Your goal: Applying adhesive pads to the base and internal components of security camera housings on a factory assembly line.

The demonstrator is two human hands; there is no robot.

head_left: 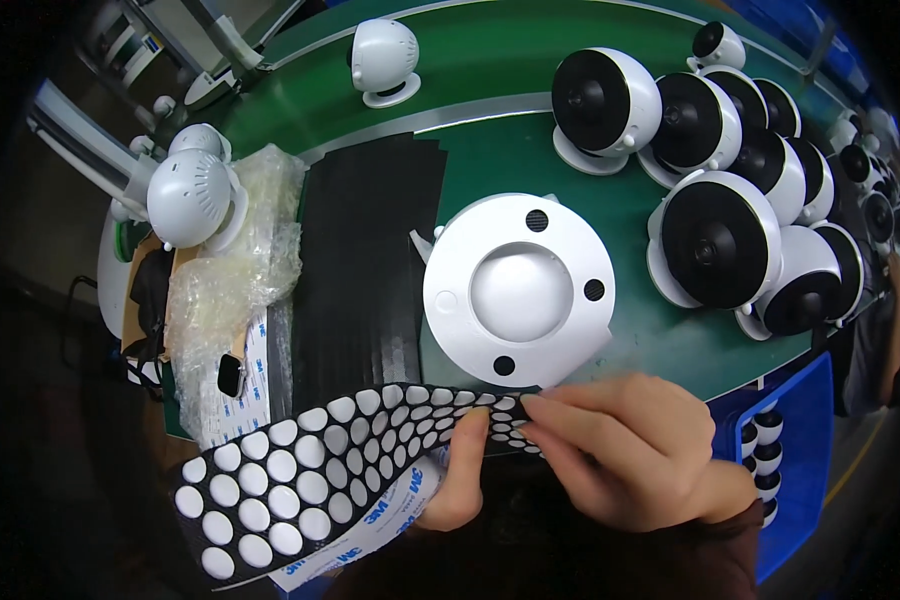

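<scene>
A flexible black sheet of round white-faced pads [311, 487] curves across the front of the bench. My left hand [457, 485] grips it near its right part, thumb on top and the other fingers hidden beneath. At the sheet's right end, my right hand [642, 455] is closed, thumb and fingertips pinching its edge; whether a single pad is between them I cannot make out. Just beyond lies a white device [448, 345] with its ring-shaped base facing up. Three black round pads sit on the ring, and a bare round recess shows at its left.
Several white ball-shaped cameras with black fronts [715, 240] crowd the right. Others stand at the back [385, 60] and left [185, 200]. Dark strips [360, 260] lie beside bubble wrap [235, 270] with a smartwatch [231, 375]. A blue bin [795, 470] holds more units.
</scene>
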